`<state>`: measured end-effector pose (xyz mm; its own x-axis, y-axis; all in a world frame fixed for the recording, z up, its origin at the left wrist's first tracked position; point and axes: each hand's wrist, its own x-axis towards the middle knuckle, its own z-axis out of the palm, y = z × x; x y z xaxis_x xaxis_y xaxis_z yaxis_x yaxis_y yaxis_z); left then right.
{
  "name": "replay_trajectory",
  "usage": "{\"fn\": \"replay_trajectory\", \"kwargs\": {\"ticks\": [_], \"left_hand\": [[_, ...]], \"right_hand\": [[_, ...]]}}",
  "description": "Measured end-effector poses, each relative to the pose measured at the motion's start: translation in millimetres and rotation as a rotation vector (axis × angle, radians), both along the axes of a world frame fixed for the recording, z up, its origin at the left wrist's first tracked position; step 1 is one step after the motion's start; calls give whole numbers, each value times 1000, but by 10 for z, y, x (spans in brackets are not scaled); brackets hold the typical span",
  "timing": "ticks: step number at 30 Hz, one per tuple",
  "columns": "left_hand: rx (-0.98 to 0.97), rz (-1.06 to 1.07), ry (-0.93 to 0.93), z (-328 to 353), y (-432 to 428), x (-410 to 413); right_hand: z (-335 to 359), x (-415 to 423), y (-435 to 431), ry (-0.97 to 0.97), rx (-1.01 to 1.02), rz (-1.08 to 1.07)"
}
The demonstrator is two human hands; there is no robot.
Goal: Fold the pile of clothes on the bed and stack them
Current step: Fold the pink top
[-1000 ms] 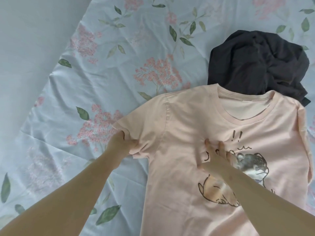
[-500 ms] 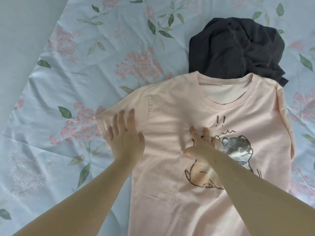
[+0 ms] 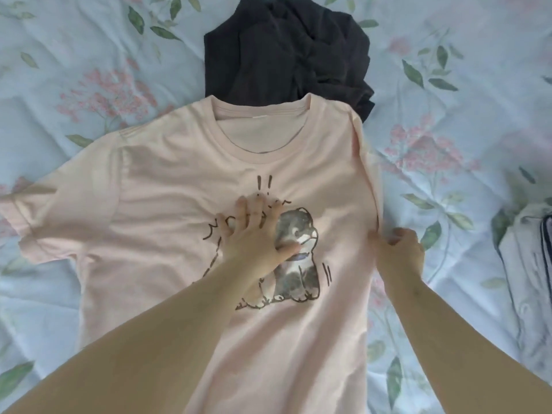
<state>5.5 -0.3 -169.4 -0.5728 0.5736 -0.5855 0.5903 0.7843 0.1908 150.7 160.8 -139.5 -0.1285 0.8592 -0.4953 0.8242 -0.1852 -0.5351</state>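
A pale pink T-shirt with a cartoon animal print lies face up on the bed, its left sleeve spread out and its right sleeve tucked under along the right edge. My left hand rests flat on the print with its fingers spread. My right hand is closed on the shirt's right edge at about chest height. A crumpled dark grey garment lies just beyond the collar, partly under the shirt's right shoulder.
The bed is covered by a light blue floral sheet with wrinkles. A white garment with dark navy trim lies at the right edge of the view, cut off by the frame.
My left hand left the left sleeve and now presses on the print. My right hand moved from the print to the shirt's right edge and closed on it. The view shifted right.
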Motion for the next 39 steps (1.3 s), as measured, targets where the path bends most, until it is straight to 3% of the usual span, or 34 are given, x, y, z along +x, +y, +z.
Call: {"fn": "replay_trajectory", "kwargs": {"ticks": [2, 6, 12, 15, 16, 19, 22, 25, 28, 32, 34, 39], "left_hand": [[-58, -11, 45, -87, 12, 21], [-96, -15, 72, -131, 6, 27], [-130, -11, 108, -114, 19, 39], [-146, -20, 120, -113, 26, 42], [-151, -23, 123, -119, 26, 42], [-167, -26, 128, -132, 11, 34], [-167, -14, 139, -159, 14, 35], [-160, -12, 160, -183, 5, 39], [-133, -9, 170, -196, -9, 47], [-110, -3, 187, -183, -22, 60], [-85, -1, 187, -177, -30, 69], [-14, 20, 181, -154, -79, 80]], "right_hand": [[-51, 20, 121, 64, -11, 21], [64, -62, 426, 307, -7, -152], [473, -179, 1165, 455, 238, -355], [491, -129, 1332, 812, -26, -458], [441, -100, 1317, 779, -90, -449], [179, 59, 1035, 384, -91, -423], [-16, 156, 685, 17, -31, -129], [-93, 155, 504, -151, 93, 155], [-101, 229, 581, -13, 148, 121], [-95, 470, 802, 150, 38, -418], [-87, 525, 812, 258, -80, -583], [31, 437, 810, 356, -189, -507]]}}
